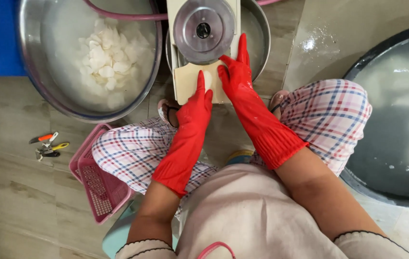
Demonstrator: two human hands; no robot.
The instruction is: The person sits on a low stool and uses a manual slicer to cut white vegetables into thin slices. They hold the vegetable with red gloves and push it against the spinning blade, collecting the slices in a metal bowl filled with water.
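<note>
Both my hands wear long red rubber gloves. My left hand (198, 98) and my right hand (234, 72) press together on a pale white vegetable piece (208, 78) lying on the cream board of a slicer (184, 81). Just above the piece sits the slicer's round steel blade disc (203, 29). The fingers of both hands lie flat against the piece, the right fingertips reaching up beside the disc. A steel bowl (257, 29) stands under the slicer.
A large steel basin (36, 72) at upper left holds several white slices (106, 60) in water. A dark tub (396, 120) of cloudy water stands at right. A pink plastic basket (100, 184) lies by my left knee, peelers (47, 145) on the floor.
</note>
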